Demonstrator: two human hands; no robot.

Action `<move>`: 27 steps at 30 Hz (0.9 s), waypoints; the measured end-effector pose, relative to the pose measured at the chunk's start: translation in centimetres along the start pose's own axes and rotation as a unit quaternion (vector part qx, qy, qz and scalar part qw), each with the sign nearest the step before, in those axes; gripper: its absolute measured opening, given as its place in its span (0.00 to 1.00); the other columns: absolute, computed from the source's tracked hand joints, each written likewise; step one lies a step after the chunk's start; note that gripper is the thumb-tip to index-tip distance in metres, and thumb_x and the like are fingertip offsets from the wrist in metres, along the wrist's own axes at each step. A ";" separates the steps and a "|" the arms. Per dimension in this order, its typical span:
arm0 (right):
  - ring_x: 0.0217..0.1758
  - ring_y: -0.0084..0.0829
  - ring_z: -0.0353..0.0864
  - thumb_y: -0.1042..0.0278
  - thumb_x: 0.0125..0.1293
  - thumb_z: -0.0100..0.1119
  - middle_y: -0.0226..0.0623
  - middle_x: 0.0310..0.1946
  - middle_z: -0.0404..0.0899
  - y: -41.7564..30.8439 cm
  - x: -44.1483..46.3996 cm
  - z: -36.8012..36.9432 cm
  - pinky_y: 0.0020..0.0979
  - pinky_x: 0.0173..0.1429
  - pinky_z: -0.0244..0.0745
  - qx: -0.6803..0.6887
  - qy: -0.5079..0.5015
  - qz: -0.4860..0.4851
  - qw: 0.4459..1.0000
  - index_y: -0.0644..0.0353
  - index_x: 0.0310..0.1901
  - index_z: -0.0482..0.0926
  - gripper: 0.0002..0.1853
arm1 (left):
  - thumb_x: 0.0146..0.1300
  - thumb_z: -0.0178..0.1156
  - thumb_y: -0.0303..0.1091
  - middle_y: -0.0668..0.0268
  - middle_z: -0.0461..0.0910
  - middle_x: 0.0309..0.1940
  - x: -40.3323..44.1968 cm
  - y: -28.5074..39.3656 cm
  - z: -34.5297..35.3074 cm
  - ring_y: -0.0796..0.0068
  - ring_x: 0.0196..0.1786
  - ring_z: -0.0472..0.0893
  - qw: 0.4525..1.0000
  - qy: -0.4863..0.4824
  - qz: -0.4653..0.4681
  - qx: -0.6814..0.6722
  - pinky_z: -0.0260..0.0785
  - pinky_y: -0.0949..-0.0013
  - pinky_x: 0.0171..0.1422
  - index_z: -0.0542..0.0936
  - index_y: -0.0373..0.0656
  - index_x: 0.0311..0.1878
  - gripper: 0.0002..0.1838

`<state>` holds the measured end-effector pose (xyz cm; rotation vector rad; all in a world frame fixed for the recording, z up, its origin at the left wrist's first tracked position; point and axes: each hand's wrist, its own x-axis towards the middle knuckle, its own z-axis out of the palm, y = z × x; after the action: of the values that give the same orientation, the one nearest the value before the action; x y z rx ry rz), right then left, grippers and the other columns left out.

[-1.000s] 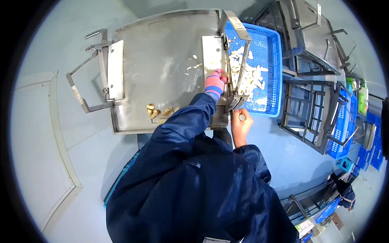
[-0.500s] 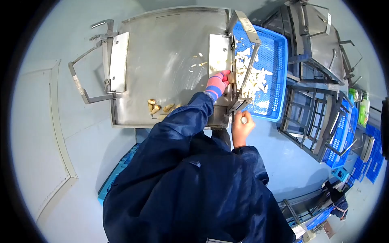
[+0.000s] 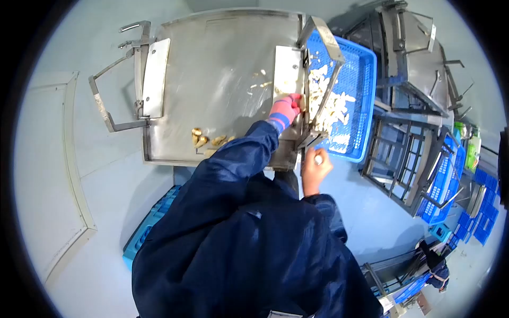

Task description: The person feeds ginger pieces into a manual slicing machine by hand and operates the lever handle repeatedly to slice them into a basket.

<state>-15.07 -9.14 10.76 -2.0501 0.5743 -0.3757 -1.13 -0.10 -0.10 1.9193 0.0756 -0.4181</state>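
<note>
My left hand [image 3: 285, 110], in a pink and blue striped glove, is closed at the white board [image 3: 287, 66] on the right side of the steel table. Its fingertips pinch a small pale brown piece [image 3: 303, 103] against the cutter's edge; most of it is hidden. My bare right hand [image 3: 316, 168] is wrapped round the handle [image 3: 318, 159] of the hinged metal cutter arm [image 3: 328, 87]. Below that arm, a blue basket [image 3: 366, 106] holds many cut whitish pieces [image 3: 331, 108]. Several uncut brownish stubby pieces [image 3: 199, 139] lie near the table's front edge, partly behind my left sleeve.
A second cutter arm [image 3: 101, 103] and white board [image 3: 157, 78] are fixed on the left of the steel table [image 3: 212, 69]. Metal frames [image 3: 397, 159] and stacked blue baskets [image 3: 442, 183] stand at right. A teal crate [image 3: 151, 225] sits on the floor at left.
The view has shifted slightly. Both hands keep nearly the same places and grips, and the cutter arm shows no clear movement.
</note>
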 end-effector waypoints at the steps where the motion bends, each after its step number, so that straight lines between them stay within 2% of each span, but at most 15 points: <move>1: 0.13 0.29 0.61 0.72 0.54 0.60 0.44 0.11 0.65 -1.0 0.6 -0.3 0.34 0.23 0.62 0.023 -0.016 0.056 0.998 0.64 0.20 0.71 0.11 | 0.52 0.61 0.26 0.63 0.80 0.29 0.1 0.1 0.1 0.66 0.32 0.79 1.000 -0.007 0.008 -0.019 0.71 0.66 0.40 0.74 0.48 0.52 0.22; 5: 0.14 0.27 0.60 0.73 0.55 0.58 0.43 0.11 0.65 6.6 -1.7 1.9 0.33 0.22 0.60 0.027 -0.019 0.011 0.999 0.66 0.18 0.66 0.13 | 0.52 0.61 0.26 0.63 0.81 0.30 0.1 0.4 -0.2 0.66 0.34 0.80 0.999 -0.035 -0.013 -0.028 0.71 0.67 0.42 0.75 0.47 0.52 0.21; 6: 0.15 0.26 0.60 0.74 0.55 0.57 0.42 0.11 0.65 7.1 -1.8 1.9 0.33 0.22 0.60 0.025 -0.025 0.032 0.999 0.66 0.18 0.66 0.13 | 0.52 0.61 0.26 0.63 0.81 0.31 0.6 -0.6 0.2 0.67 0.34 0.80 0.999 -0.026 0.009 -0.017 0.71 0.67 0.41 0.75 0.47 0.52 0.21; 10: 0.14 0.28 0.61 0.74 0.53 0.58 0.43 0.12 0.66 -2.1 0.9 -0.4 0.33 0.23 0.62 0.015 -0.006 0.054 0.998 0.65 0.18 0.68 0.11 | 0.52 0.61 0.27 0.62 0.81 0.31 0.3 0.6 0.1 0.66 0.34 0.79 0.999 -0.039 -0.030 -0.023 0.71 0.66 0.41 0.75 0.47 0.52 0.21; 13: 0.14 0.29 0.61 0.73 0.54 0.59 0.44 0.12 0.66 4.1 -0.9 1.3 0.33 0.22 0.62 -0.021 0.022 -0.056 0.998 0.65 0.18 0.68 0.12 | 0.54 0.60 0.26 0.64 0.81 0.31 0.3 -0.1 0.6 0.74 0.28 0.78 0.999 -0.018 0.027 0.027 0.70 0.70 0.34 0.73 0.45 0.55 0.22; 14: 0.14 0.29 0.60 0.74 0.54 0.58 0.44 0.12 0.66 6.2 -1.7 1.7 0.33 0.22 0.61 -0.004 -0.009 0.011 1.000 0.65 0.19 0.68 0.12 | 0.54 0.60 0.26 0.63 0.81 0.31 0.4 0.0 0.5 0.73 0.27 0.78 0.999 -0.041 -0.020 -0.017 0.70 0.69 0.32 0.73 0.45 0.55 0.22; 15: 0.14 0.29 0.60 0.74 0.54 0.58 0.44 0.12 0.66 6.2 -1.4 1.6 0.33 0.22 0.61 0.002 -0.002 0.008 1.000 0.65 0.19 0.68 0.12 | 0.55 0.60 0.26 0.63 0.81 0.31 0.5 0.4 0.5 0.73 0.28 0.78 0.999 -0.035 -0.012 -0.016 0.70 0.69 0.33 0.73 0.45 0.55 0.22; 17: 0.14 0.31 0.60 0.73 0.54 0.58 0.45 0.12 0.65 4.2 -1.0 1.0 0.33 0.22 0.61 0.012 0.009 0.011 1.000 0.65 0.19 0.68 0.12 | 0.55 0.59 0.25 0.62 0.81 0.32 0.1 0.5 0.3 0.72 0.29 0.78 1.000 -0.027 -0.004 -0.007 0.70 0.69 0.35 0.73 0.45 0.55 0.22; 18: 0.14 0.28 0.59 0.73 0.55 0.58 0.45 0.11 0.65 0.5 0.0 0.1 0.33 0.22 0.60 0.006 -0.001 0.038 0.999 0.65 0.19 0.68 0.12 | 0.54 0.59 0.24 0.61 0.81 0.32 0.3 -0.1 0.7 0.70 0.35 0.79 0.999 -0.022 -0.012 0.022 0.71 0.69 0.42 0.73 0.44 0.54 0.22; 19: 0.15 0.24 0.58 0.73 0.56 0.58 0.44 0.11 0.63 -0.8 0.4 0.0 0.32 0.21 0.60 0.011 0.000 0.049 0.999 0.65 0.18 0.67 0.13 | 0.54 0.59 0.26 0.61 0.81 0.33 0.7 -1.1 1.2 0.67 0.36 0.80 1.000 -0.014 0.000 0.016 0.71 0.67 0.42 0.74 0.45 0.54 0.21; 21: 0.15 0.24 0.58 0.74 0.55 0.58 0.43 0.10 0.63 1.6 -0.2 0.7 0.32 0.21 0.60 -0.022 0.023 -0.030 0.999 0.65 0.18 0.66 0.13 | 0.53 0.60 0.28 0.59 0.81 0.35 1.3 -2.3 2.0 0.61 0.37 0.80 1.000 0.003 0.030 0.001 0.71 0.64 0.43 0.75 0.46 0.53 0.21; 22: 0.14 0.29 0.60 0.74 0.55 0.58 0.44 0.11 0.65 3.5 -0.9 1.2 0.34 0.22 0.61 -0.030 0.022 -0.040 0.999 0.65 0.18 0.67 0.13 | 0.53 0.61 0.30 0.59 0.81 0.35 0.9 -0.9 1.4 0.59 0.37 0.80 1.000 -0.016 0.006 0.011 0.71 0.63 0.43 0.75 0.45 0.52 0.20; 23: 0.15 0.33 0.64 0.73 0.55 0.58 0.45 0.12 0.67 5.6 -1.5 1.9 0.34 0.24 0.62 -0.020 0.007 -0.008 1.000 0.65 0.18 0.67 0.13 | 0.54 0.60 0.28 0.60 0.81 0.34 1.0 -0.5 1.2 0.62 0.37 0.80 1.000 -0.012 0.011 0.014 0.71 0.65 0.43 0.75 0.45 0.52 0.20; 25: 0.17 0.32 0.68 0.72 0.55 0.58 0.45 0.13 0.68 6.0 -1.6 1.6 0.34 0.25 0.64 -0.021 -0.027 0.007 0.999 0.65 0.18 0.68 0.12 | 0.55 0.59 0.25 0.61 0.81 0.32 0.5 -0.7 1.3 0.69 0.35 0.80 1.000 -0.006 0.016 0.022 0.71 0.69 0.43 0.74 0.43 0.52 0.19; 27: 0.16 0.32 0.67 0.72 0.55 0.57 0.45 0.13 0.68 4.7 -1.4 1.3 0.34 0.24 0.64 -0.020 -0.013 0.019 1.000 0.65 0.18 0.68 0.12 | 0.54 0.59 0.26 0.61 0.82 0.34 0.9 -0.7 1.5 0.68 0.36 0.80 0.999 -0.001 0.015 0.030 0.71 0.69 0.43 0.75 0.43 0.51 0.18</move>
<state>-16.81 -9.59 6.00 -2.0770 0.6083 -0.3164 -0.87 -1.28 -1.51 1.9767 0.0325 -0.4059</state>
